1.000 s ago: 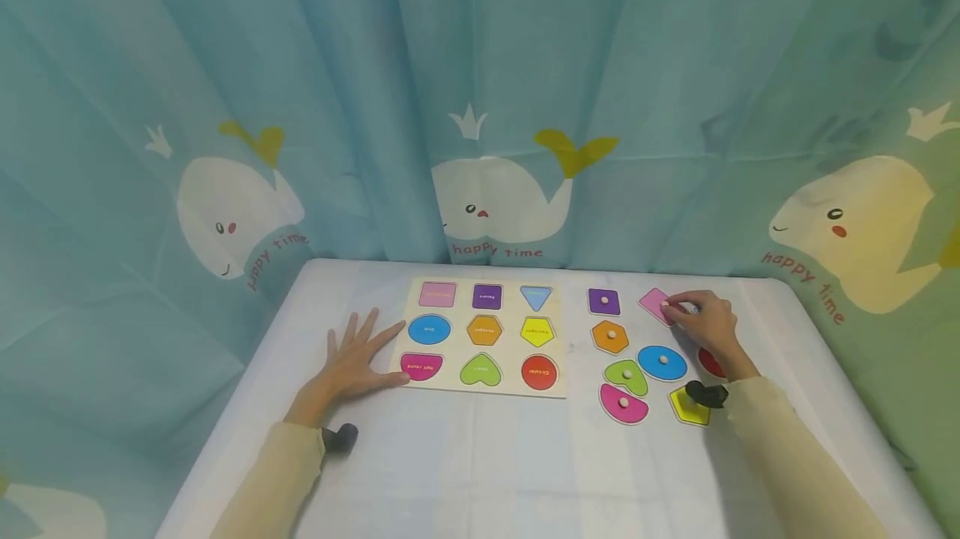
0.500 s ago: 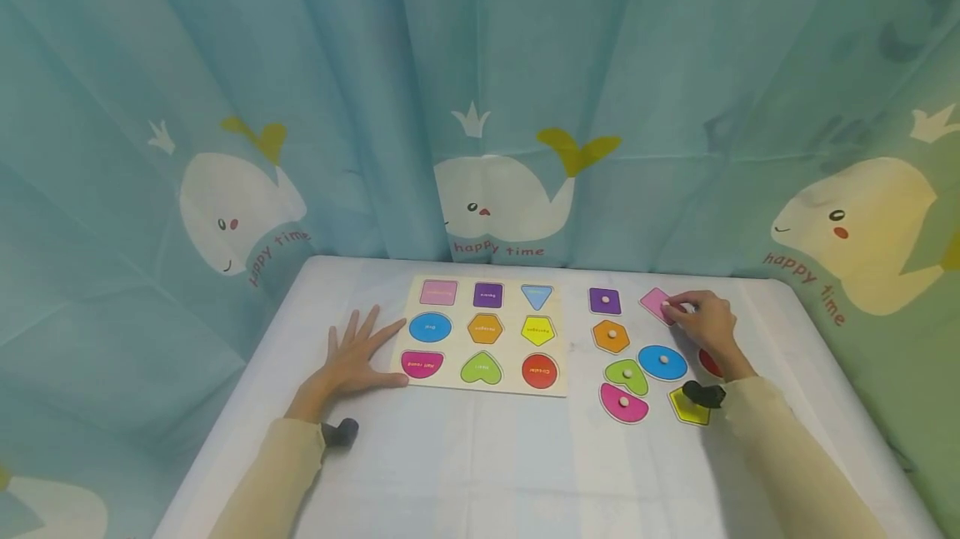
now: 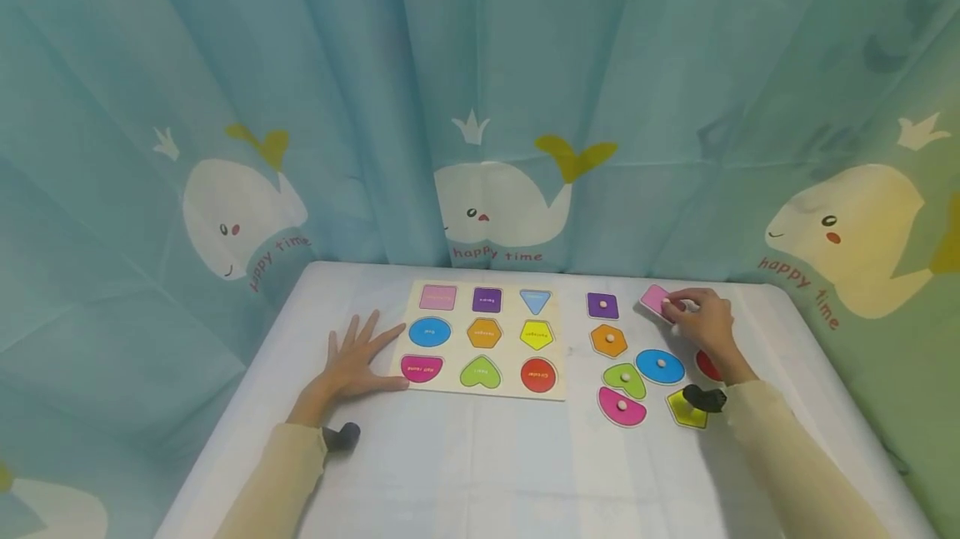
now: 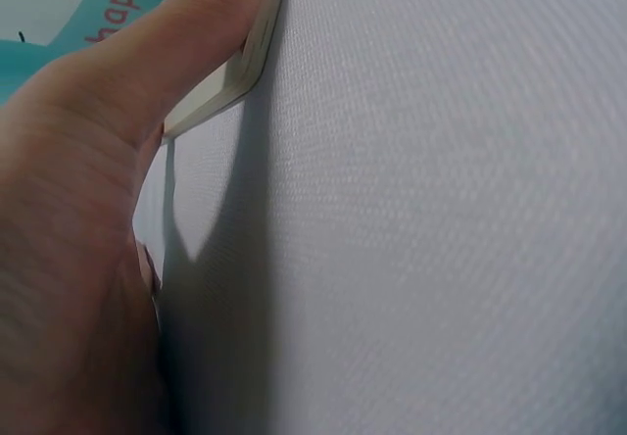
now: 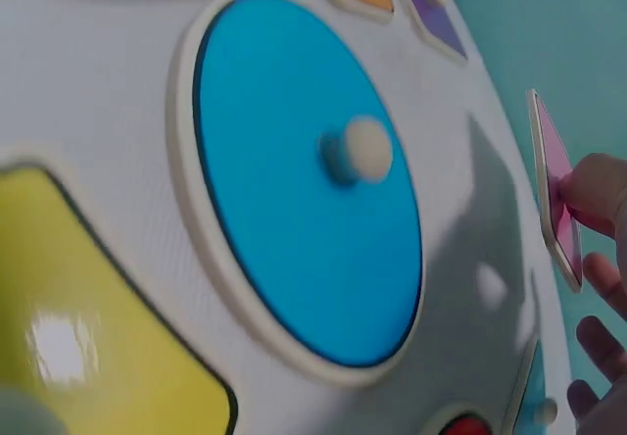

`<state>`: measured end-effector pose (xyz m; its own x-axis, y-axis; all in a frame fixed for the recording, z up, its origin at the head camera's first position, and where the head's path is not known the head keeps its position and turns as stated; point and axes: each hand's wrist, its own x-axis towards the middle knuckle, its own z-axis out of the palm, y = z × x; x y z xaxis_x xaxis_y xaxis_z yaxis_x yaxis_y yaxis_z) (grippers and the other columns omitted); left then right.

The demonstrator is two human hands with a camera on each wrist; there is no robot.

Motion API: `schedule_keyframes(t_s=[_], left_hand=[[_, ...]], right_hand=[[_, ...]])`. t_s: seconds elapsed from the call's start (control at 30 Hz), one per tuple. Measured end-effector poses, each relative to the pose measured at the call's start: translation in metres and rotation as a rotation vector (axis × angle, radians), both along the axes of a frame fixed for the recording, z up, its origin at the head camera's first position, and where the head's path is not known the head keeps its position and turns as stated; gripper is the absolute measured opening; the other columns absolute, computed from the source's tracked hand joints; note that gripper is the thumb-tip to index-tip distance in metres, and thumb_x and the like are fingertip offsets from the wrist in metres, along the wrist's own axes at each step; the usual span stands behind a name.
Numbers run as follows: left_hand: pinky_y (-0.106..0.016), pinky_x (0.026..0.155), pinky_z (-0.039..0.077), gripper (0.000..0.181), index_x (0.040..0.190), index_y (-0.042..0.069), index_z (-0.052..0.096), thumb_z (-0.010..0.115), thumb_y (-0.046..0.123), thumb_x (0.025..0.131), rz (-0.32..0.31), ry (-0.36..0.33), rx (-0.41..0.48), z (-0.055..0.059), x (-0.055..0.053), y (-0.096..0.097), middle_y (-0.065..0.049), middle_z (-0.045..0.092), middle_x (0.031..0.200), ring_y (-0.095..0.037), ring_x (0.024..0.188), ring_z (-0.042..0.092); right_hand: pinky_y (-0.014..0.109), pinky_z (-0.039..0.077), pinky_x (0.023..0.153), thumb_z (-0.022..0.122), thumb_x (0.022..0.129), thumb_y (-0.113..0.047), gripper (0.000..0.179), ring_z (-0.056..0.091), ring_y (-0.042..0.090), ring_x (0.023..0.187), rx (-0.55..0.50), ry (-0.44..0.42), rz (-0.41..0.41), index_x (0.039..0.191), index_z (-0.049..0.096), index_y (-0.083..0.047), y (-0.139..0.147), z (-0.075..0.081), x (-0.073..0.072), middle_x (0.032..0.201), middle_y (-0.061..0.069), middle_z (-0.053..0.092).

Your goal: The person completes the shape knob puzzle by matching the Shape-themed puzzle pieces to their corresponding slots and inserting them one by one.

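Note:
In the head view, my right hand (image 3: 707, 327) pinches the knob of a pink rectangular puzzle piece (image 3: 652, 297). The right wrist view shows this pink piece (image 5: 552, 166) tilted and raised off the table, its shadow below. My left hand (image 3: 347, 366) lies with fingers spread at the left edge of the cream puzzle board (image 3: 452, 349). Its thumb (image 4: 186, 38) touches the board's corner in the left wrist view. Printed coloured shapes with labels cover the board. Nearest the right hand are a blue oval piece (image 3: 660, 366) and a partly hidden red piece (image 3: 707, 365).
Other knobbed pieces lie right of the board: purple square (image 3: 602, 306), orange hexagon (image 3: 608, 341), green heart (image 3: 624, 381), magenta half round (image 3: 622, 407) and yellow pentagon (image 3: 686, 410). A light blue piece (image 5: 534, 388) sits beneath the right hand. A curtain (image 3: 360, 147) hangs behind the white table (image 3: 480, 472).
The pink rectangle, flat on the table before, is now lifted and tilted in my right hand. My left hand stays at the board's edge. The head view has shifted slightly.

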<state>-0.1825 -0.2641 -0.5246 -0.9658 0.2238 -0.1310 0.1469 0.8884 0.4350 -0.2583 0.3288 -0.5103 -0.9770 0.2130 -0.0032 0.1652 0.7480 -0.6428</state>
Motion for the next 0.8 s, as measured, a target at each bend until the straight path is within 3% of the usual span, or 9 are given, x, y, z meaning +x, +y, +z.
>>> schedule_keyframes(t_s=[0.33, 0.63, 0.8], left_hand=[[-0.079, 0.112, -0.009, 0.106, 0.160, 0.026, 0.038, 0.077, 0.071, 0.072, -0.002, 0.022, -0.003, -0.002, 0.003, 0.001, -0.020, 0.010, 0.171, -0.054, 0.153, -0.004], [-0.079, 0.112, -0.009, 0.105, 0.159, 0.024, 0.040, 0.078, 0.070, 0.072, -0.003, 0.034, 0.003, 0.001, 0.002, 0.001, -0.021, 0.012, 0.170, -0.054, 0.152, -0.003], [-0.079, 0.112, -0.009, 0.106, 0.159, 0.025, 0.039, 0.077, 0.072, 0.072, -0.003, 0.031, 0.000, -0.001, 0.001, 0.000, -0.021, 0.011, 0.170, -0.054, 0.153, -0.004]], right_hand=[[0.068, 0.042, 0.104, 0.063, 0.102, -0.038, 0.045, 0.043, 0.049, 0.132, -0.136, 0.037, 0.062, 0.132, 0.065, -0.004, -0.023, 0.009, 0.001, 0.145, 0.027, 0.048], [0.064, 0.042, 0.107, 0.068, 0.101, -0.030, 0.039, 0.045, 0.045, 0.130, -0.249, 0.124, 0.065, 0.127, 0.069, -0.001, -0.055, 0.016, 0.000, 0.139, 0.025, 0.052], [0.060, 0.042, 0.109, 0.069, 0.100, -0.024, 0.033, 0.048, 0.044, 0.128, -0.291, 0.167, 0.116, 0.123, 0.071, 0.000, -0.072, 0.018, -0.005, 0.135, 0.023, 0.054]])
